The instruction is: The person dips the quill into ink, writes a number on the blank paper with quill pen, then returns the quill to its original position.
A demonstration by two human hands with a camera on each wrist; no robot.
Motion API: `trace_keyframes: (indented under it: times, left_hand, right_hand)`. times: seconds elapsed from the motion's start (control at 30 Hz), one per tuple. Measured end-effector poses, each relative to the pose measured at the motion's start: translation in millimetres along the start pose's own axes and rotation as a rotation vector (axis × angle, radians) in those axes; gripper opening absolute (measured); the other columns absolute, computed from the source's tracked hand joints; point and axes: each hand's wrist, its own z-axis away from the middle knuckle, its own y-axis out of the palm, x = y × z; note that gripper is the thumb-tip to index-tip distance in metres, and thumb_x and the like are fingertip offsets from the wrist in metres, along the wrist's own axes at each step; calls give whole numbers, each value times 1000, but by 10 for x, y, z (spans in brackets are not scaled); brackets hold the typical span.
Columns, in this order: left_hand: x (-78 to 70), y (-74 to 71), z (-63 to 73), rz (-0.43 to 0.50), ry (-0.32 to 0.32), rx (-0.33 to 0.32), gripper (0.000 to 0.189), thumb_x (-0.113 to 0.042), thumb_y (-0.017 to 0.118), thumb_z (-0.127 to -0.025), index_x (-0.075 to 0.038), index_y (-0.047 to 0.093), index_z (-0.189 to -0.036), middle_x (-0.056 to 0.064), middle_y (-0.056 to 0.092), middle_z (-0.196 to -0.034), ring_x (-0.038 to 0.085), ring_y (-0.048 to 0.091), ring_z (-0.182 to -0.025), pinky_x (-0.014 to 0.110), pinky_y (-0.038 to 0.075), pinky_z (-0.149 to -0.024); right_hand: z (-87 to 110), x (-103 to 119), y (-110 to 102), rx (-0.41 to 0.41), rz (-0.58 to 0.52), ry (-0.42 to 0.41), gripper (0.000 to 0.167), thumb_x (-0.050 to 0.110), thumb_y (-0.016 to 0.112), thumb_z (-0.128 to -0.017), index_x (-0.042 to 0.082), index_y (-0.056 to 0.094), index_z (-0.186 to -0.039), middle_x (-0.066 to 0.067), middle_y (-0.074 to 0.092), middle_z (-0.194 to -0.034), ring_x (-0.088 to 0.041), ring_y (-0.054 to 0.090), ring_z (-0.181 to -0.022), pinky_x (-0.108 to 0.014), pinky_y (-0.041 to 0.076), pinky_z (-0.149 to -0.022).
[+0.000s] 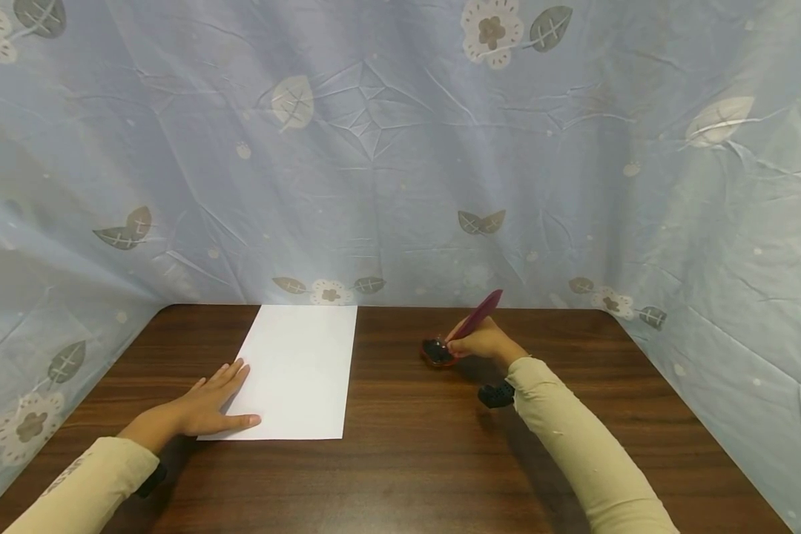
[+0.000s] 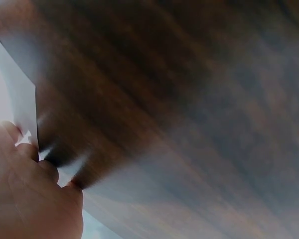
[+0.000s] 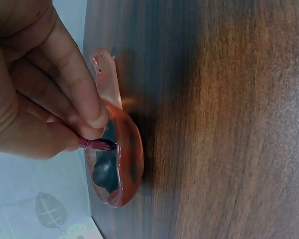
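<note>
A white sheet of paper (image 1: 300, 371) lies on the dark wooden table. My left hand (image 1: 213, 404) rests flat on its left edge, fingers spread and thumb over the near part. Between thumb and fingertips, my right hand (image 1: 483, 343) pinches a purple pen (image 1: 479, 313) with a broad, feather-like upper end slanting up to the right. Its narrow tip reaches inside a small translucent reddish dish (image 3: 131, 167) with a short handle (image 3: 107, 79). Dark liquid (image 3: 105, 174) lies in the dish. In the left wrist view, the palm and curled-looking fingertips show beside the paper's corner.
The brown wood-grain table (image 1: 400, 475) has rounded far corners. A pale blue curtain (image 1: 400, 185) with flower and leaf prints hangs behind it and along both sides. A dark strap piece (image 1: 496, 395) sits under the right wrist.
</note>
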Motion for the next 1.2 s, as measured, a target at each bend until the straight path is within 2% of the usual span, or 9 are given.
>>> trace_keyframes:
  times: [0.13, 0.37, 0.67, 0.97, 1.2]
  left_hand:
    - [5, 5, -2, 3, 4, -3, 102, -51, 66, -83, 11, 16, -147, 34, 6, -153, 56, 2, -138, 75, 1, -102]
    - [-13, 3, 4, -11, -1, -1, 101, -51, 66, -83, 10, 17, -148, 34, 7, -154, 56, 3, -138, 75, 2, -102]
    - [-38, -18, 8, -46, -16, 11, 101, -53, 65, -83, 9, 17, -148, 32, 9, -154, 55, 5, -139, 74, 4, -103]
    - [-39, -4, 7, -42, -10, -5, 101, -52, 66, -83, 9, 19, -148, 33, 11, -154, 55, 6, -139, 74, 5, -103]
    - [-17, 2, 2, -37, -8, 0, 101, -52, 66, -83, 9, 18, -148, 32, 9, -154, 55, 5, -139, 74, 4, -103]
  right_hand:
    - [-5, -9, 3, -6, 4, -2, 17, -6, 71, -80, -13, 68, -95, -16, 71, -79, -18, 69, -69, -37, 59, -69]
    - [9, 36, 29, -26, 0, -9, 16, -8, 69, -80, -15, 67, -94, -21, 71, -80, -20, 70, -70, -40, 59, -70]
    - [17, 82, 39, -50, 4, 21, 14, -8, 70, -78, -14, 68, -90, -15, 71, -74, -17, 68, -65, -34, 59, -66]
    - [2, 48, 52, -61, 3, 29, 14, -8, 70, -79, -14, 68, -91, -12, 70, -73, -15, 68, -64, -37, 59, -68]
    - [-4, 69, 77, -87, 109, 33, 10, -2, 70, -77, -7, 71, -86, -7, 69, -68, -13, 66, -60, -32, 58, -63]
